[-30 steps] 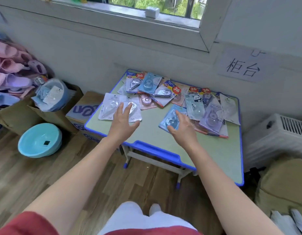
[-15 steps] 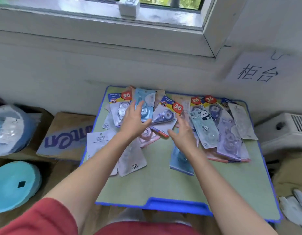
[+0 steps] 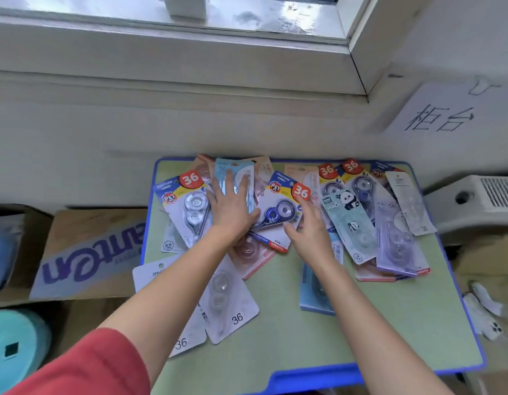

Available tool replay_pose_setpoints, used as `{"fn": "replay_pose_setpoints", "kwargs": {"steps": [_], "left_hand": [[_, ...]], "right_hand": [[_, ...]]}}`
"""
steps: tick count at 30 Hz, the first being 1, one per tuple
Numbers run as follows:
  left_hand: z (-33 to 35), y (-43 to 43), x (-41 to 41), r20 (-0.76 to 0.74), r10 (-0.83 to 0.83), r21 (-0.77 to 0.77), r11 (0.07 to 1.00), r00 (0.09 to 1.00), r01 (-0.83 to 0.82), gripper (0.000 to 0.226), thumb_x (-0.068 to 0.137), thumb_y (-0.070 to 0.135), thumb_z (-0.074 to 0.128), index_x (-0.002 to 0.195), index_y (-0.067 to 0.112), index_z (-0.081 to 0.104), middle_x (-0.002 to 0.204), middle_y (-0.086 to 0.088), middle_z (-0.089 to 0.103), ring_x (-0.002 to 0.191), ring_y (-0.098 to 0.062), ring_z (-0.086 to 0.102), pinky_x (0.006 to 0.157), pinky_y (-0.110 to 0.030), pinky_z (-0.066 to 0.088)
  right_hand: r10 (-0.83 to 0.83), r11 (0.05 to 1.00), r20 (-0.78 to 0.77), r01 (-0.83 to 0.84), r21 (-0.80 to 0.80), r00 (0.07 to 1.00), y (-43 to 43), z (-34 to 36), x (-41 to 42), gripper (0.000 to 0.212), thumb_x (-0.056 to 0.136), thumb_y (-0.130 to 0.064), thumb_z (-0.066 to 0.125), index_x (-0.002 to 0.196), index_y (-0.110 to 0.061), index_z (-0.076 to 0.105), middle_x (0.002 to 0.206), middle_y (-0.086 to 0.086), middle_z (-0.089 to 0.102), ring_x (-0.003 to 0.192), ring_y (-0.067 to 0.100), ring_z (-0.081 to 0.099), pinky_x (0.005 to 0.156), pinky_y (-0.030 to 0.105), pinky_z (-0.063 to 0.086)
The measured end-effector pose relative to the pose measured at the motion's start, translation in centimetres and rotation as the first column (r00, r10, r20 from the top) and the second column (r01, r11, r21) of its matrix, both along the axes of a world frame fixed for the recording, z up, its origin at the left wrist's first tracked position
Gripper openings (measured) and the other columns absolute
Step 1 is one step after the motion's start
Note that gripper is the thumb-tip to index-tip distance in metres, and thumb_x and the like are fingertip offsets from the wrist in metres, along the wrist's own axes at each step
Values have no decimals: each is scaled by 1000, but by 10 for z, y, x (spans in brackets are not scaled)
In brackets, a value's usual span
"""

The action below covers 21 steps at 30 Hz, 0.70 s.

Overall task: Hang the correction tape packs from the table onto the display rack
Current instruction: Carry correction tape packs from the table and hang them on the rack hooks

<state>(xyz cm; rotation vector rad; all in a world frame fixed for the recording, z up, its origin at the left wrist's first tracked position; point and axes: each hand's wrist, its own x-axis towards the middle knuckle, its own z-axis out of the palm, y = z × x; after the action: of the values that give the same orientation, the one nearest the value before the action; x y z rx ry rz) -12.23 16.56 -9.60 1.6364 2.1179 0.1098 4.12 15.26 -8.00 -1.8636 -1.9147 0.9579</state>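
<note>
Gathering one pack cleanly is the step in hand: the packs [image 3: 346, 220] lie fanned and overlapping along the far edge of the counter [image 3: 375, 323], a few loose near its left edge. The left hand [image 3: 231, 208] lies flat on a pale blue pack [image 3: 222, 168], fingers [image 3: 229, 182] straight and apart. The right hand [image 3: 311, 228] rests just right of the navy pack [image 3: 278, 213], its fingers loosely spread and gripping nothing. Better to pin the neighbours with one palm, slide a single pack free by its edge, and keep its hang hole clear for the rack, which is out of view
</note>
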Motion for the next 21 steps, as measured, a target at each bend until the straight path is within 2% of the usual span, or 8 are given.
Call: {"fn": "replay_pose_setpoints", "kwargs": {"steps": [5, 8, 11, 14, 17, 21], "left_hand": [[0, 1, -1, 48, 28, 55, 998, 998, -31, 78, 89, 43, 57, 152, 26, 15, 160, -8, -5, 144, -41, -9, 117, -48, -1], [3, 1, -2, 116, 70, 116, 990, 991, -84, 78, 84, 39, 62, 151, 26, 23, 160, -7, 0, 145, -38, -4, 117, -45, 8], [9, -1, -8, 174, 99, 231, 963, 980, -139, 75, 82, 38, 66, 148, 24, 32, 160, -8, 5, 144, -37, 3, 115, -45, 13], [12, -8, -20, 184, 111, 294, 942, 977, -163, 73, 81, 36, 69, 145, 22, 38, 159, -10, 7, 142, -38, 6, 115, -46, 13], [12, -17, -34, 156, 142, 285, 941, 977, -182, 75, 80, 36, 71, 146, 23, 37, 159, -8, 6, 142, -38, 6, 116, -47, 13], [13, -27, -42, 153, 161, 281, 939, 975, -199, 76, 80, 37, 72, 146, 24, 36, 160, -7, 5, 143, -39, 5, 116, -48, 10]], "right_hand": [[-21, 1000, 36, 22, -17, 999, -1, -3, -3, 65, 89, -17, 60, 147, -15, 30, 152, 14, 27, 139, 25, 27, 110, 31, 22], [-35, 998, 78, 39, -42, 996, -3, -6, -11, 66, 91, -23, 58, 148, -16, 27, 154, 15, 22, 138, 29, 29, 106, 33, 29], [-80, 994, 130, 89, -61, 988, 0, -7, -23, 68, 92, -33, 57, 149, -20, 23, 155, 15, 16, 137, 36, 28, 106, 40, 32], [-107, 985, 236, 136, -107, 966, 5, -10, -39, 77, 90, -49, 54, 151, -25, 14, 157, 15, 5, 141, 39, 14, 108, 49, 27], [-105, 972, 324, 166, -165, 940, 10, -15, -55, 88, 86, -61, 51, 152, -27, 3, 158, 14, -3, 141, 45, 3, 108, 56, 24], [-113, 955, 386, 207, -213, 916, 13, -21, -69, 99, 82, -67, 54, 151, -28, -5, 158, 13, -11, 139, 52, 1, 107, 57, 24]]}}
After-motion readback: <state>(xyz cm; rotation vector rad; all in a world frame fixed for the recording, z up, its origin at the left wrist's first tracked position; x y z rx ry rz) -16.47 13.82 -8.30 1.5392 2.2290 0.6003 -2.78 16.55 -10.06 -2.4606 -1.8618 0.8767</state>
